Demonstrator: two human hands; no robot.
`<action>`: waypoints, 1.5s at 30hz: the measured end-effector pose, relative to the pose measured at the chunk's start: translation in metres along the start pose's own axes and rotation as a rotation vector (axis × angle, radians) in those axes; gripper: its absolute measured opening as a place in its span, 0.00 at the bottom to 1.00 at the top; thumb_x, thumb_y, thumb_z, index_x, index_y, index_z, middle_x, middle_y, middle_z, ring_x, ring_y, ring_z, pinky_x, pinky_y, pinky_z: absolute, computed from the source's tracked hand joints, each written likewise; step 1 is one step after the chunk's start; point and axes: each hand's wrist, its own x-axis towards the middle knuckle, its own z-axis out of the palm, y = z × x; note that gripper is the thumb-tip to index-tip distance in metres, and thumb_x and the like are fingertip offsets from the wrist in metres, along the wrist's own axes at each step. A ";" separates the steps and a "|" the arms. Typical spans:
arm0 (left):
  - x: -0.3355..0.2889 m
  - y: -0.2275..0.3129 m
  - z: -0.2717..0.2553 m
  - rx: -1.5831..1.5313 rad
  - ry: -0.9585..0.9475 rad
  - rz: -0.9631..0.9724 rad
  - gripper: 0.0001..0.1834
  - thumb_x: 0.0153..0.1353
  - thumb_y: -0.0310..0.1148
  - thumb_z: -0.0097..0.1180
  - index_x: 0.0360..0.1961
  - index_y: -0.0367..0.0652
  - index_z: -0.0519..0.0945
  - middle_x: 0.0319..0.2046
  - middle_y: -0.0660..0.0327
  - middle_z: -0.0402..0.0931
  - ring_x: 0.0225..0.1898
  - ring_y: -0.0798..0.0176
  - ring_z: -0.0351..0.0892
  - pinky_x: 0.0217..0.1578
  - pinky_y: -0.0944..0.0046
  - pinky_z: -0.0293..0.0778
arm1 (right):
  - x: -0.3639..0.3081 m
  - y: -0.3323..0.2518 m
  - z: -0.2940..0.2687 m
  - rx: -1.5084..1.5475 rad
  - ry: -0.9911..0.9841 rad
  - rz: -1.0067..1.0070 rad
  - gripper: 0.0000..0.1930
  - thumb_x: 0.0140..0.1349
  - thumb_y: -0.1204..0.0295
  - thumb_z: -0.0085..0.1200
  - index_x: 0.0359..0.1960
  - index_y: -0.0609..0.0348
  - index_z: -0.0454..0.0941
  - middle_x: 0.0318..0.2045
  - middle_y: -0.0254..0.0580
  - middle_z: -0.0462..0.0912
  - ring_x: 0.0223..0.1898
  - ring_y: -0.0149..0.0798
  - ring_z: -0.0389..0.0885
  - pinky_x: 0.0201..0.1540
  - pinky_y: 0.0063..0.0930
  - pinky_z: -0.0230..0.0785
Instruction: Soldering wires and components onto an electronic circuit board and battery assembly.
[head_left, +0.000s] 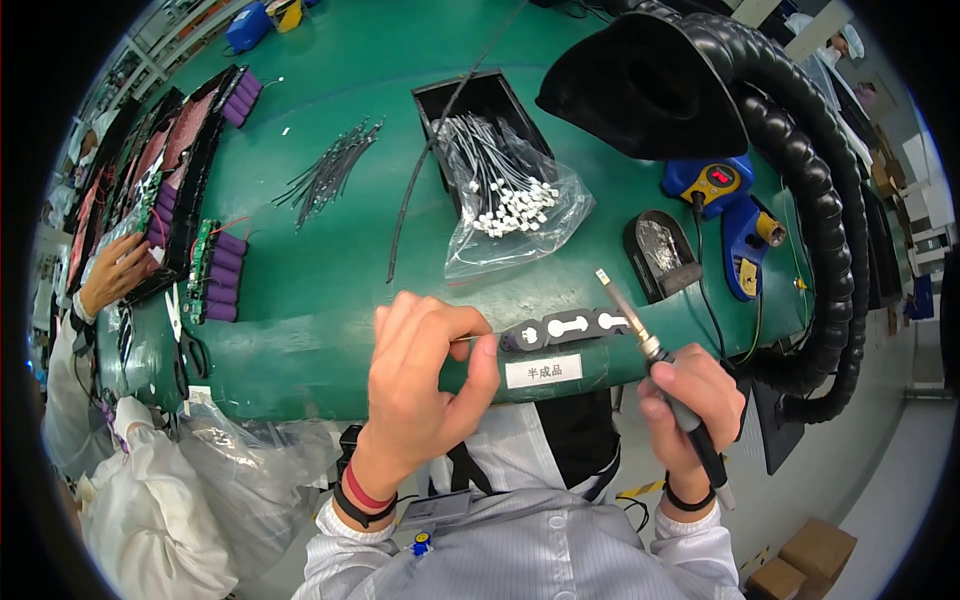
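Your left hand [425,375] has thumb and forefinger brought together, apparently pinching a thin strand [466,338] at the left end of a dark strip with white shapes [567,327], which lies on the counter [330,345] in front of you. Your right hand [690,405] is wrapped round a soldering iron [652,350], tip angled up and leftward over the strip's right part.

Progress, by judgement: partway through one piece. No finished joint can be made out at the strip. Loose dark leads [330,172] lie in a pile, and white-ended leads [510,205] fill a clear bag; which are done and which remain, you cannot tell from here.

Hard to make out: the strand's ends, small and partly behind your fingers; whether the iron's tip touches anything; the curled fingers' undersides. A co-worker's hand [110,275] shows at left, the body partly cut off.
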 end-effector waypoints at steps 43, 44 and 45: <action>0.000 0.031 0.058 0.017 0.036 0.063 0.11 0.50 0.18 0.65 0.35 0.40 0.79 0.44 0.58 0.85 0.39 0.53 0.79 0.40 0.58 0.64 | -0.032 0.011 -0.010 0.091 0.156 0.065 0.22 0.70 0.69 0.60 0.60 0.57 0.66 0.36 0.48 0.81 0.33 0.37 0.79 0.34 0.30 0.72; -0.001 0.032 0.057 0.027 0.027 0.062 0.11 0.50 0.18 0.65 0.35 0.40 0.79 0.44 0.58 0.85 0.39 0.54 0.79 0.40 0.58 0.64 | -0.029 0.007 -0.013 0.055 0.170 0.077 0.23 0.70 0.64 0.60 0.59 0.61 0.67 0.33 0.46 0.81 0.31 0.35 0.78 0.32 0.27 0.70; -0.002 0.033 0.057 0.037 0.019 0.061 0.12 0.50 0.18 0.65 0.35 0.40 0.79 0.43 0.59 0.86 0.38 0.54 0.79 0.39 0.58 0.64 | -0.025 0.004 -0.018 0.056 0.166 0.080 0.23 0.70 0.64 0.60 0.59 0.61 0.67 0.33 0.46 0.81 0.31 0.35 0.78 0.32 0.27 0.70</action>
